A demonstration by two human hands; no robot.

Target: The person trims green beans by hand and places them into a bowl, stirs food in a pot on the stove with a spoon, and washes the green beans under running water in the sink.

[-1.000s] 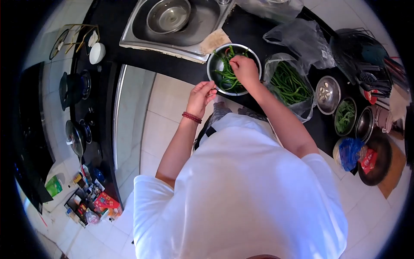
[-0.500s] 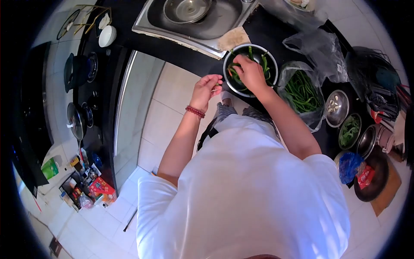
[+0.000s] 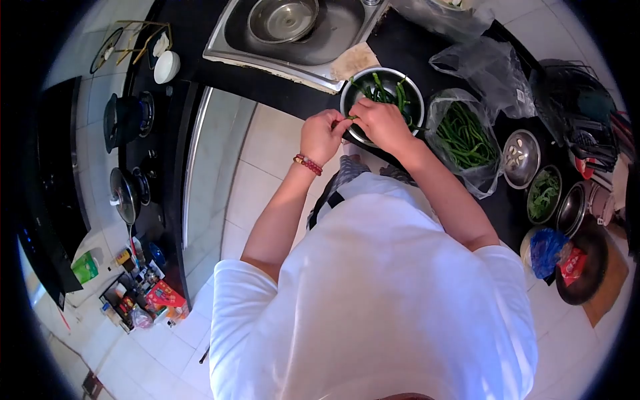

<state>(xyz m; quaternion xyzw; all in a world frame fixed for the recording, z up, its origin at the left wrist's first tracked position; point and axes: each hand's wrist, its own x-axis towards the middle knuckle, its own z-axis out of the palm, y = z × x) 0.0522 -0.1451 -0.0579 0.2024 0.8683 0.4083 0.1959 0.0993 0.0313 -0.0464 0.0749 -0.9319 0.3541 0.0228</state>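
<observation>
Over the near rim of a steel bowl [image 3: 419, 90], my two hands meet at a green chili pepper [image 3: 353, 118]. My left hand [image 3: 321, 138], with a red bead bracelet at the wrist, pinches one end of it. The other end is between the fingers of my right hand [image 3: 383, 127], whose fingertips are partly hidden. Inside the bowl lie several green chili peppers [image 3: 401, 95]. To the right, a clear plastic bag [image 3: 490, 175] stands open, full of long thin green pods [image 3: 465, 137] that look like the same peppers.
Behind the bowl is a sink [image 3: 333, 40] holding a metal basin [image 3: 283, 20]. Crumpled plastic [image 3: 483, 73], a dish of pale pieces [image 3: 521, 159] and a bowl of leafy greens [image 3: 545, 193] stand right. A stove with a pot [image 3: 120, 120] and lidded pan [image 3: 124, 195] is left.
My right hand has come up out of the bowl and toward the left. My left hand has moved slightly right to meet it, and a pepper is now held between them.
</observation>
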